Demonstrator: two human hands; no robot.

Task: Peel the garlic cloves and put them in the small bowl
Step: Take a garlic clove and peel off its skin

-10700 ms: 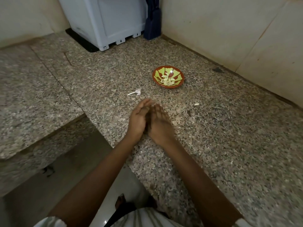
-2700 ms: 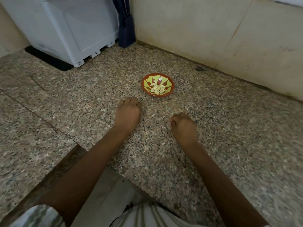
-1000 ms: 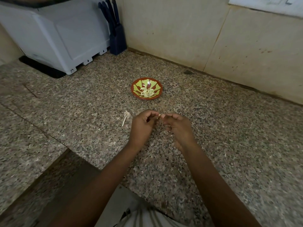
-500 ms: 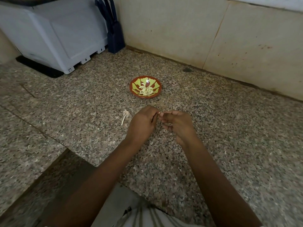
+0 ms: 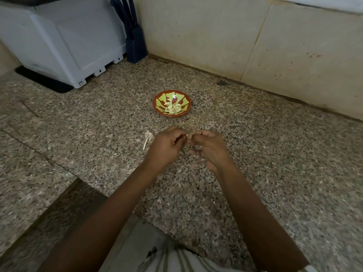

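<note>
The left hand point(image 5: 167, 147) and the right hand point(image 5: 211, 149) have the fingers curled, and their fingertips meet on a small pale garlic clove point(image 5: 189, 134), pinched from both sides. I judge that one hand steadies it so the other can pull the skin. They work low over the granite counter point(image 5: 275, 163), so skins fall there. A dry stalk scrap point(image 5: 147, 138) lies just beside the left hand. The small bowl point(image 5: 154, 104) stands near, beyond the hands, holding peeled cloves point(image 5: 172, 109).

Garlic cloves point(image 5: 172, 109) in bowl point(image 5: 170, 115) on countertop point(image 5: 255, 154).
</note>
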